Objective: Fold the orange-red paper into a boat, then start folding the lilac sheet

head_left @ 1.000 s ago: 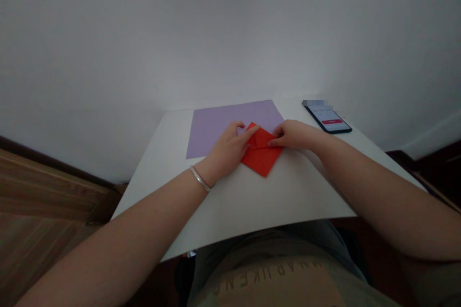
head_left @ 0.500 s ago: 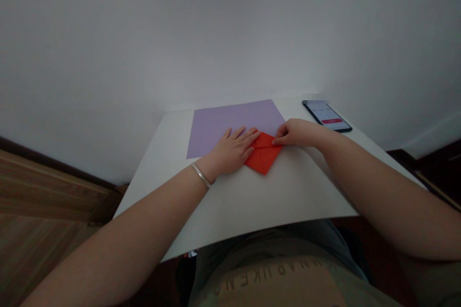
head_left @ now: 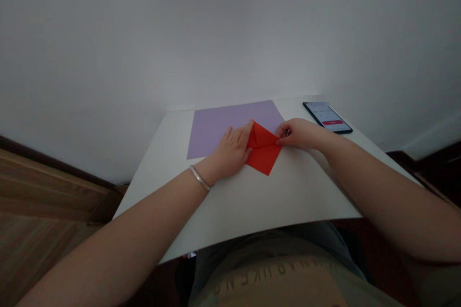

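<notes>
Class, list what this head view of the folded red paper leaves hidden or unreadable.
Head view:
- Left corner of the red paper: hidden by the left hand.
- Right corner of the red paper: hidden by the right hand.
- Text on the phone screen: too small and blurred.

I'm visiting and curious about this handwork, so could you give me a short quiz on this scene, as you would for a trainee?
1. Which hand wears the silver bangle, left or right?
2. True or false: the phone lies on the lilac sheet.
3. What colour is the folded paper touched by the left hand and right hand?

Key: 1. Left. 2. False. 3. Red.
</notes>
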Tool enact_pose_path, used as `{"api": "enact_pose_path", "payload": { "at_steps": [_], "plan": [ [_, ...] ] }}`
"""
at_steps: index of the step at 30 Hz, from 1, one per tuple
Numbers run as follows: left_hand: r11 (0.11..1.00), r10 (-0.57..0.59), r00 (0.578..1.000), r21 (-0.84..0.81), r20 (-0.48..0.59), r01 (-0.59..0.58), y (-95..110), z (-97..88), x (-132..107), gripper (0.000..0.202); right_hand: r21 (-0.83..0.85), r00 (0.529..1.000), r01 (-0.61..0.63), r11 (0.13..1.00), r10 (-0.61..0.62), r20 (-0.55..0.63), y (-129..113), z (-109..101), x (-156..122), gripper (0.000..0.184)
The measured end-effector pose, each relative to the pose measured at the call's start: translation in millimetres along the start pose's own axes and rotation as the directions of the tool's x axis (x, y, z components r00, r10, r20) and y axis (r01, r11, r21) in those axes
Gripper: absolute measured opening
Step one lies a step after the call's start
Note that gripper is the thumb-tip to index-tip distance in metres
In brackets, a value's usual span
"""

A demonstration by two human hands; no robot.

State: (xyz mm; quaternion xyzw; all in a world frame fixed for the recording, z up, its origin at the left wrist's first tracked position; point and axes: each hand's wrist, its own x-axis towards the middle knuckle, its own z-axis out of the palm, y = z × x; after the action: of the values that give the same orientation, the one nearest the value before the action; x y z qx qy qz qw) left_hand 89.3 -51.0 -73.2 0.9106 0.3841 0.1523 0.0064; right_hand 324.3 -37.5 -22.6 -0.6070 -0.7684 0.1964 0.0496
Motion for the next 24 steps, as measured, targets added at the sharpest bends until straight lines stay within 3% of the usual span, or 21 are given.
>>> {"api": "enact_pose_path", "payload": {
  "at_steps": [4, 6, 10, 13, 18, 24],
  "plan": [
    [0.999, -0.031, 0.997, -0.021, 0.068, 0.032, 0, -0.5, 1, 0.066, 0.102, 0.987, -0.083, 0.991, 0.068, 0.143, 5, -4, 1, 0.011],
    [0.999, -0.034, 0.998, -0.037, 0.049, 0.035, 1, -0.6, 1, 0.066, 0.138, 0.985, -0.095, 0.986, 0.073, 0.157, 7, -3, 0, 0.009],
    [0.991, -0.033, 0.99, -0.133, -0.136, 0.015, 1, -2.1, 2, 0.075, 0.066, 0.998, -0.026, 0.997, 0.03, -0.059, 2, 1, -1, 0.004],
    [0.971, -0.09, 0.98, -0.236, -0.178, 0.046, 1, -5.1, 2, 0.076, -0.003, 0.99, 0.005, 1.0, -0.006, -0.139, -4, 3, -2, 0.004],
    [0.974, -0.065, 0.99, -0.225, -0.129, 0.035, 2, -8.0, 5, 0.055, 0.098, 0.996, -0.089, 0.991, 0.088, 0.014, -5, -1, -3, 0.007],
    [0.981, -0.086, 0.991, -0.182, -0.1, 0.067, 2, -9.3, 6, 0.04, 0.144, 0.997, -0.073, 0.987, 0.067, 0.047, 6, -3, 1, 0.01]
  ]
}}
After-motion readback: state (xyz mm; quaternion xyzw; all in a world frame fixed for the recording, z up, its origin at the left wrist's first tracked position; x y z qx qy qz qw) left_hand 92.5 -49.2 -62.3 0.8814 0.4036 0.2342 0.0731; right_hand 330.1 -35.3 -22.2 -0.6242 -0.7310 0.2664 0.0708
